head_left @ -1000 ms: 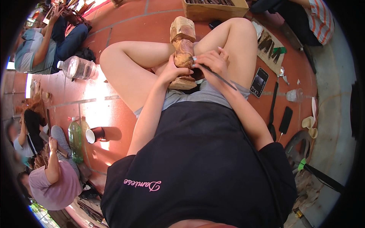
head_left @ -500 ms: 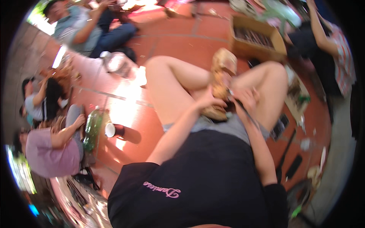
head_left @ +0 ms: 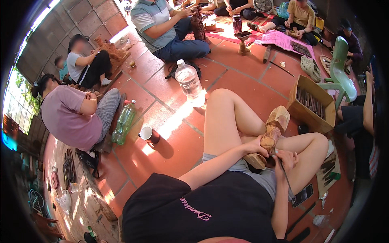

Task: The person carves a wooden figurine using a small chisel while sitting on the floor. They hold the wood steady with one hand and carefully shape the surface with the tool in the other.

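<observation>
Left hand (head_left: pixel 258 146) grips carved wooden block (head_left: pixel 271 135); right hand (head_left: pixel 287 159) holds slim dark tool (head_left: pixel 287 179) beside it. Far right: open box (head_left: pixel 308 118) of rods (head_left: pixel 310 102). Left: dark mug (head_left: pixel 151 138), green bottle (head_left: pixel 124 124).

Left hand (head_left: pixel 258 146) curled, right hand (head_left: pixel 287 160) adjacent

The head view comes from the left of two fisheye cameras worn side by side, facing down and outward over the tiled floor (head_left: pixel 243 73). The wearer's black T-shirt (head_left: pixel 239 206) fills six o'clock at close range, while the left hand (head_left: pixel 258 146) and right hand (head_left: pixel 287 160) sit near four o'clock, farther out. The view reaches a distant electric fan (head_left: pixel 263 5) at one o'clock, and straight lines bow toward its edges.
</observation>
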A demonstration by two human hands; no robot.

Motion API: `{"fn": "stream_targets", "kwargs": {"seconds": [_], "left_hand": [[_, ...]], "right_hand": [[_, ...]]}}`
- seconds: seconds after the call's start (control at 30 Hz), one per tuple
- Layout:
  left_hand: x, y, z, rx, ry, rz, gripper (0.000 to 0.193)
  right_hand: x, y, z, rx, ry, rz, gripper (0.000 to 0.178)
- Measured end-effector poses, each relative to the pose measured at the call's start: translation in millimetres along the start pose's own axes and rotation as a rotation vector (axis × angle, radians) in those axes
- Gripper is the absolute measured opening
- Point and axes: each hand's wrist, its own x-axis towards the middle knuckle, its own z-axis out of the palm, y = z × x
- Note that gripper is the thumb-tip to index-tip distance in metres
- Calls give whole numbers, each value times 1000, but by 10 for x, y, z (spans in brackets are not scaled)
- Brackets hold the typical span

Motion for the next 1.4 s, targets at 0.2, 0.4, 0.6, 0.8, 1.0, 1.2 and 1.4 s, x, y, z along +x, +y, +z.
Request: {"fn": "stream_targets", "kwargs": {"seconds": [0.2, 0.4, 0.6, 0.8, 1.0, 1.2, 1.4], "left_hand": [[-107, 159, 86, -29, -10, -25, 109], [36, 3, 6, -103, -37, 38, 101], [-88, 238, 135, -145, -55, -42, 91], [-39, 185, 27, -37, -199, 73, 56], [-10, 129, 52, -116, -123, -24, 61], [-39, 200, 102, -119, -171, -81, 61], [-34, 120, 82, -101, -71, -106, 59]], "right_hand": [[121, -160, -91, -12, 7, 15, 12], [42, -42, -53, 21, 14, -14, 14], [44, 127, -16, 31, 133, 30, 17], [-21, 117, -5, 26, 31, 113, 14], [-35, 209, 13, 43, 70, 90, 12], [-59, 216, 49, 86, 123, 66, 13], [-107, 229, 4, 91, 98, 57, 12]]}}
